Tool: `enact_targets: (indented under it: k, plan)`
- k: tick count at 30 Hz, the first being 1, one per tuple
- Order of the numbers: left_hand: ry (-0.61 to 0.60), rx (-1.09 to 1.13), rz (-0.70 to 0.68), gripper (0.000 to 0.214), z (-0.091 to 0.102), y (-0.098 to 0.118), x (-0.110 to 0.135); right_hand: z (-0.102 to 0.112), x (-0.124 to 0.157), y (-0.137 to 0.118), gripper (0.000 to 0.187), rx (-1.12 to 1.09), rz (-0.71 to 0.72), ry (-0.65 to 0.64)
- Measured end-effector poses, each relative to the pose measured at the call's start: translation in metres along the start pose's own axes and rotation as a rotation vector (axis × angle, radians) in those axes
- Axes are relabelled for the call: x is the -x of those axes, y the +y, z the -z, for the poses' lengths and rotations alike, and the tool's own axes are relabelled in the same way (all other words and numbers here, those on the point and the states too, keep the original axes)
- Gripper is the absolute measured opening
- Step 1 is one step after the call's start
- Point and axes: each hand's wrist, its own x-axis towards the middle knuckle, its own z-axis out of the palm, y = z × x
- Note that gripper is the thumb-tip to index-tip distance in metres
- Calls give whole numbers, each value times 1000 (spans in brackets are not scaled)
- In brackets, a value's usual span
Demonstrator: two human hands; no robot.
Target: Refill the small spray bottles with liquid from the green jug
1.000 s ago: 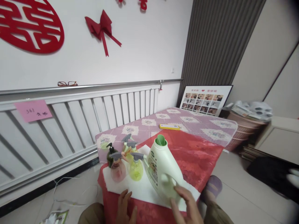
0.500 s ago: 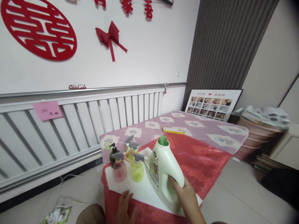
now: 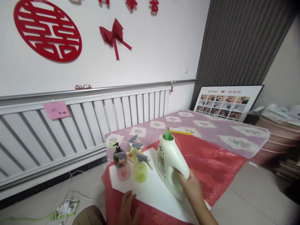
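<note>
A: What is being gripped?
B: The pale green detergent jug, at the right part of the white towel! Its handle is clasped by the right hand. Whether its base is touching the towel cannot be told; part of it is hidden by the hand and forearm.
A: And the left hand?
B: Nothing held; its fingers are spread beside the towel's near edge, the wrist cut off below.
A: The surface?
B: A lilac tablecloth is overlaid by a red sheet, and that by the towel. Left of the jug, a pink spray bottle and a yellow-green spray bottle are lined up; the bottles behind are partly covered.
A: The room?
B: Glasses are perched on the pipe, a pink note is stuck to the radiator, a red bow is mounted on the wall.
A: Hard to make out?
B: The jug's label is too small to be read; red characters are cropped above; the basket is blurred.
</note>
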Motion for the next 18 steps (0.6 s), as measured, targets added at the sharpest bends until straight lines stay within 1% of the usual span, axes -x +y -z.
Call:
enact_targets:
  k: [5,8,11,14,18]
  plan:
    - [-108,20,67,40,8,1,-4,-1,0,11,41,12,6,-21]
    - [-126,13,100,41,11,3,-6,0,0,13,43,18,17,-31]
    - [-170,0,102,43,12,5,-7,1,1,12,42,16,37,-39]
    - [-175,-15,107,43,12,5,-7,1,3,12,40,14,51,-44]
    - [-182,-28,84,43,11,3,-8,0,4,15,42,14,57,-37]
